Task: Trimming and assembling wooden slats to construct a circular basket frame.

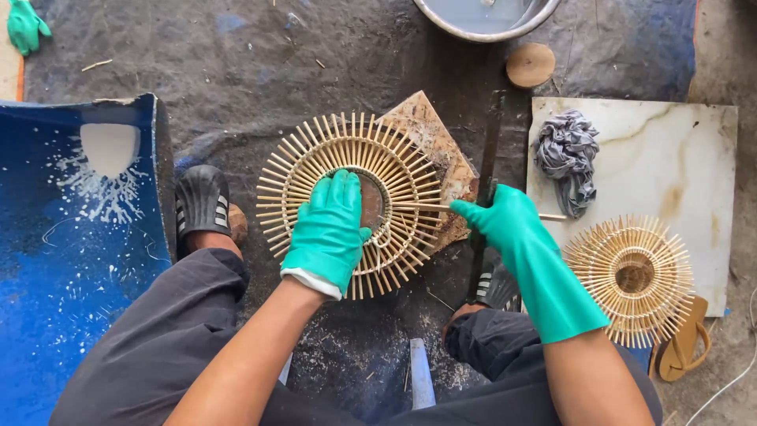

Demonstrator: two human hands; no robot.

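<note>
A round sunburst frame of thin bamboo sticks (pixel 371 150) lies on a worn wooden board (pixel 441 150) in front of me. My left hand (pixel 330 229), in a green rubber glove, presses flat on the frame's lower left and covers part of its brown centre. My right hand (pixel 505 221), also green-gloved, pinches a single thin bamboo stick (pixel 422 207) that reaches from the right across the frame toward its centre ring. A second finished sunburst frame (pixel 629 278) lies to the right, partly on a pale stone tile (pixel 678 150).
A grey crumpled rag (pixel 568 158) sits on the tile. A metal basin (pixel 485 17) and a small wooden disc (pixel 530 65) are at the top. A blue curved plastic piece splashed with white (pixel 71 252) lies left. A spare green glove (pixel 25 25) is top left. My sandalled feet (pixel 203 203) rest on a dark tarp.
</note>
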